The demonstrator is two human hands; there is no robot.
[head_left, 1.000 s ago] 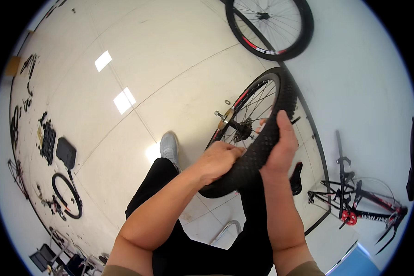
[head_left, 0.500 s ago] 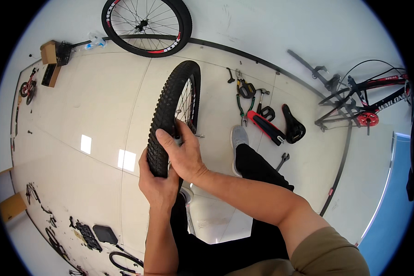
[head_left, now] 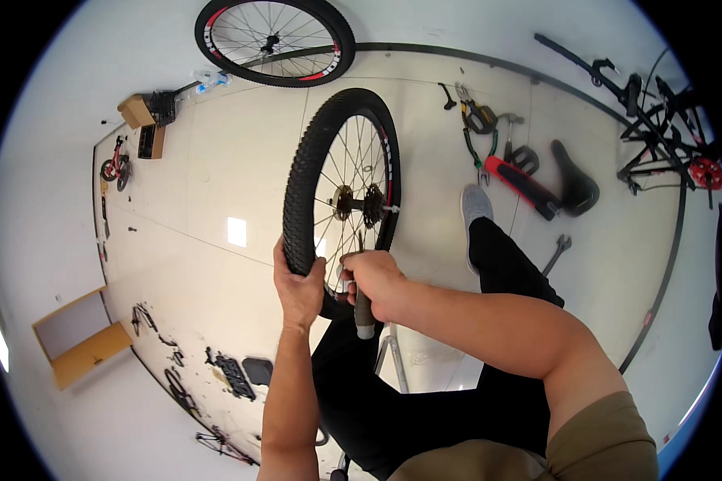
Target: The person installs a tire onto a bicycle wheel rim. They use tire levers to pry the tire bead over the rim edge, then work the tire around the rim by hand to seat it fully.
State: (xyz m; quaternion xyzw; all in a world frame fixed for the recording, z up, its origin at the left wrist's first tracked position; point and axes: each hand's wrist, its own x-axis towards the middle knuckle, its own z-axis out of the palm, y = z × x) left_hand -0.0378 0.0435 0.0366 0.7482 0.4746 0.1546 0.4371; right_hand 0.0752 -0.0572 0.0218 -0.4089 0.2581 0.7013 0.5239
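Observation:
A bicycle wheel [head_left: 298,188] with a knobby black tyre stands upright in front of me, its spokes and rear sprockets [head_left: 373,205] showing. My left hand [head_left: 299,295] is wrapped round the lower near part of the tyre, thumb on one side and fingers on the other. Beside the rim, my right hand [head_left: 379,282] is closed round a screwdriver-like tool [head_left: 365,319] with a dark, grey-ended handle. Its thin shaft points up toward the spokes. Whether the tip touches the wheel I cannot tell.
Another wheel [head_left: 346,50] leans on the far wall. To the right lie pliers [head_left: 468,140], a hammer [head_left: 510,128], pedals [head_left: 525,159], a red-and-black long part [head_left: 521,186], a saddle [head_left: 576,186] and a wrench [head_left: 557,255]. A bicycle frame [head_left: 658,140] stands by the wall. Cardboard box [head_left: 136,111] far left.
The wheel has turned, showing more spokes and the hub. My right hand has come off the tyre and moved lower beside the rim, where the tool's handle now shows. The view has shifted.

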